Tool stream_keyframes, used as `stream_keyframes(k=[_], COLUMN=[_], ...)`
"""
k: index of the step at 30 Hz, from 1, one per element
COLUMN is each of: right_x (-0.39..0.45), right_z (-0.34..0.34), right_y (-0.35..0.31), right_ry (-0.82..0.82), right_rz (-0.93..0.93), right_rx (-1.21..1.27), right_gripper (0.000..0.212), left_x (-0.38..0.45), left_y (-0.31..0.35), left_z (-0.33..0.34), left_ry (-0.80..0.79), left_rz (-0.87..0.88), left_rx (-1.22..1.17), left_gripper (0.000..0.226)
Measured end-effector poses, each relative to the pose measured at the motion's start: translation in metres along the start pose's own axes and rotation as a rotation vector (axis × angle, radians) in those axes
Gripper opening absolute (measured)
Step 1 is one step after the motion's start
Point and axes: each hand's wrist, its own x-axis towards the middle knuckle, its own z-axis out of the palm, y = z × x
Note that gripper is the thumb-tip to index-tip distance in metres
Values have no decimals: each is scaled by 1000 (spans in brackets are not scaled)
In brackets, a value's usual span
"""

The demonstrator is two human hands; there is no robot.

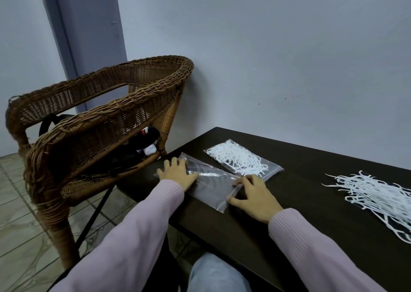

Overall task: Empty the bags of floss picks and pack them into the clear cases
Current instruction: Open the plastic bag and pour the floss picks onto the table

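An empty clear zip bag (208,183) lies flat near the left end of the dark table (311,214). My left hand (176,172) rests flat on the bag's far left part with straight fingers. My right hand (253,193) pinches the bag's zip edge at its right end between thumb and fingers. Behind it lies a second clear bag (242,158) filled with white floss picks. A loose heap of white floss picks (378,197) is spread on the table at the right. No clear case is in view.
A brown wicker chair (95,122) stands tilted against the table's left end, with dark and white items on its seat. A pale wall runs behind the table. Tiled floor lies to the left, and my knee in jeans (213,274) shows below the table edge.
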Motion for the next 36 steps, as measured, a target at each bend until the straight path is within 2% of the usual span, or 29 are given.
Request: stream_keyframes(k=[4,8,14,22,31,36], right_x=[2,-1,-15,-67,-168,-207], right_z=[-1,-4,-28,-76,-142,-161], right_y=[2,2,18,84,186,226], right_ry=[31,145,214,285,465,523], right_rz=[14,-5,22,157,453,734], right_rx=[-12,47,20,-25,-151,-203], right_gripper=[49,39,33,39,34,47], left_x=[-3,-12,-38,-81,-143,-168], left_y=[9,32,90,203,334,383], left_z=[-4,-7,-8,6,52,79], left_ry=[-2,55,53,15,-15,-84], left_rz=[-30,42,250,547,924,1115], left_rx=[2,-4,-85,-166,-241,-81], left_gripper=[67,60,50,45,44,56])
